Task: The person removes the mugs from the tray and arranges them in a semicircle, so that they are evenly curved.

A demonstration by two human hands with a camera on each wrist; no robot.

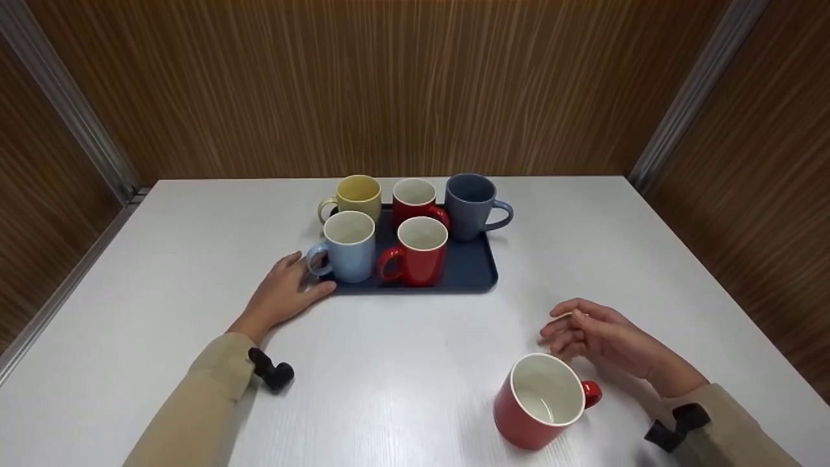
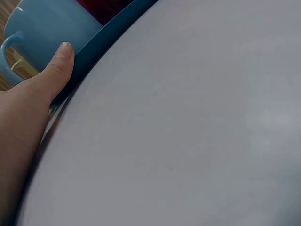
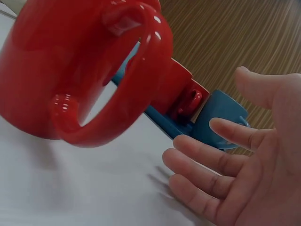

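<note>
A dark blue tray on the white table carries several mugs: yellow, two red, dark blue and light blue. My left hand lies flat on the table, its thumb against the tray's front left corner beside the light blue mug. A separate red mug stands at the front right, handle toward my right hand, which hovers just behind it with fingers relaxed, holding nothing.
Wood-panelled walls enclose the table on three sides, with metal strips at the corners. Wrist cameras sit on both beige sleeves. Bare tabletop stretches between the tray and the lone red mug.
</note>
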